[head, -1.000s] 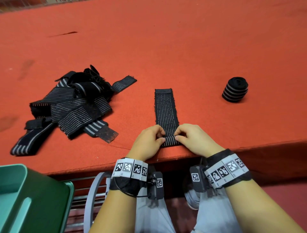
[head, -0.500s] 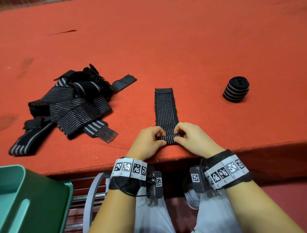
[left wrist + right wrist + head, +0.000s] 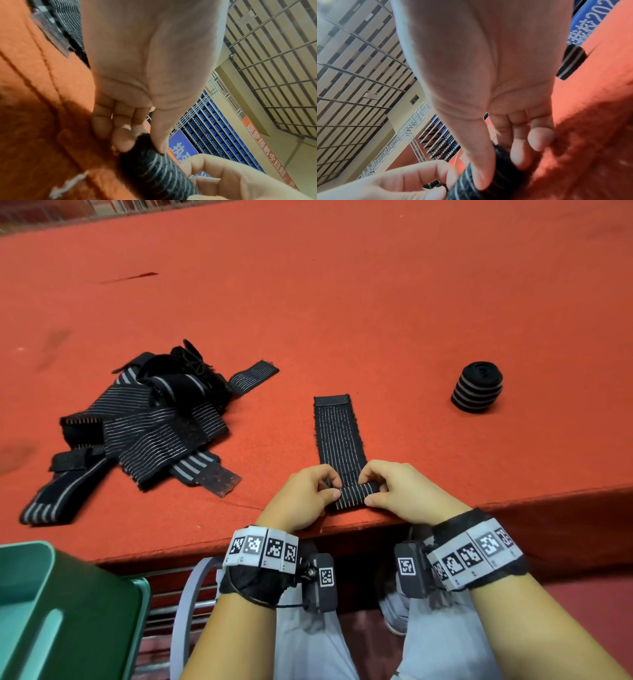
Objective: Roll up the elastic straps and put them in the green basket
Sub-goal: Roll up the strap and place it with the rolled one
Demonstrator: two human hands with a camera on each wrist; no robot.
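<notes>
A black elastic strap with thin white lines lies flat on the red table, running away from me. Its near end is wound into a small roll by the table's front edge. My left hand pinches the roll's left end between thumb and fingers. My right hand pinches the roll's right end the same way. A finished roll stands at the right. The green basket sits below the table edge at the lower left.
A heap of loose black straps lies on the red table to the left of my hands. The table's front edge runs just under my wrists. A metal chair frame shows beneath, beside the basket.
The strap's near end has been turned over into a small roll, which has moved slightly away from me. Both hands stay on its ends.
</notes>
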